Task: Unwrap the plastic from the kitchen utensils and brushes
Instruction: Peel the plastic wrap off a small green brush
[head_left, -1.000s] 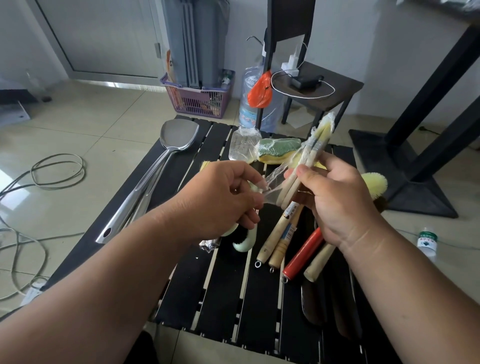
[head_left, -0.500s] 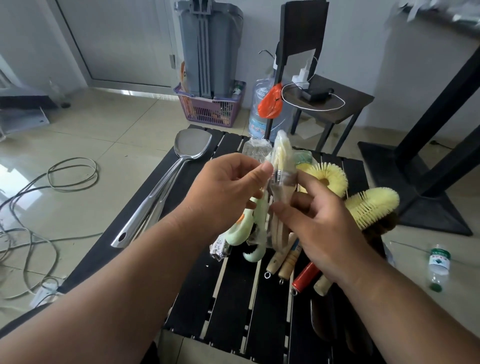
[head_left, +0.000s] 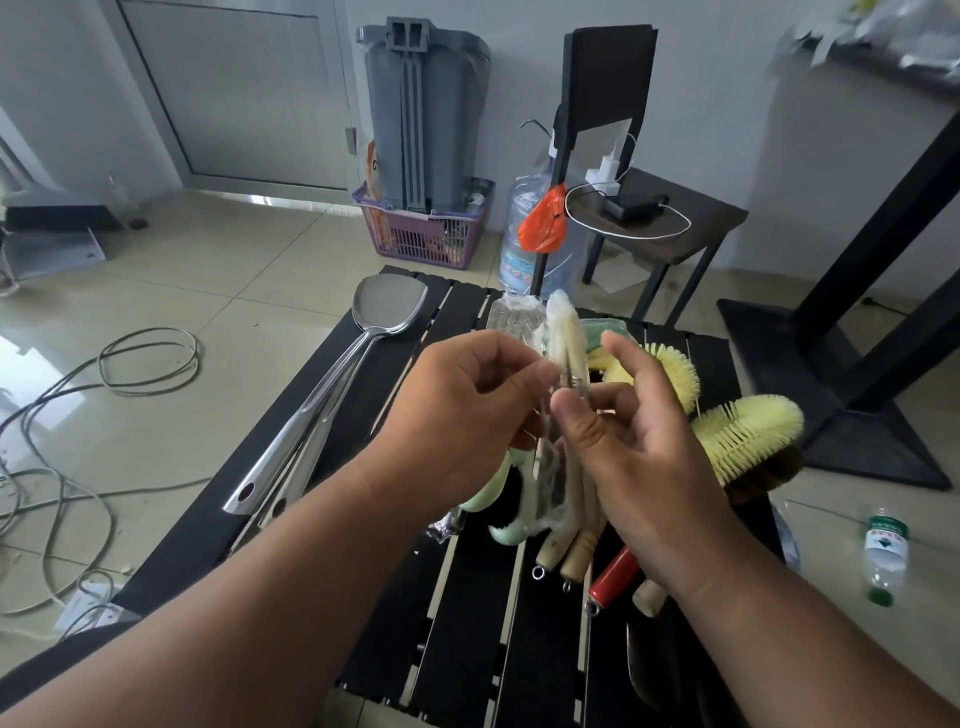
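Clear plastic wrap (head_left: 551, 467) is clinging around a bundle of pale wooden-handled brushes (head_left: 563, 332), which both hands are holding upright above the black slatted table (head_left: 467, 623). The left hand (head_left: 462, 415) is curling its fingers and pinching the film between thumb and forefinger on the bundle's left side. The right hand (head_left: 639, 457) is pressing its thumb against the front of the bundle while its forefinger is stretching up beside it, half open; whether the other fingers are closing behind the handles cannot be told. Film is hanging crumpled down to the handle ends, just above the table.

Left of the bundle, two steel spatulas (head_left: 332, 405) are lying lengthwise on the table, blades pointing away from the person. Right of the bundle, two looped yellow bristle brushes (head_left: 748, 431) are resting on the table's far right part. Below the bundle, pale green curved pieces (head_left: 506, 530), wooden handles with metal eyelets (head_left: 563, 556) and a red handle (head_left: 613, 577) are lying on the slats, partly hidden by the right wrist. Behind the bundle, a green-and-yellow sponge (head_left: 602, 332) and a clear wrapped packet (head_left: 514, 317) are sitting at the table's far edge. Beyond the table's right edge, a small green-capped bottle (head_left: 885, 556) is lying on the floor.
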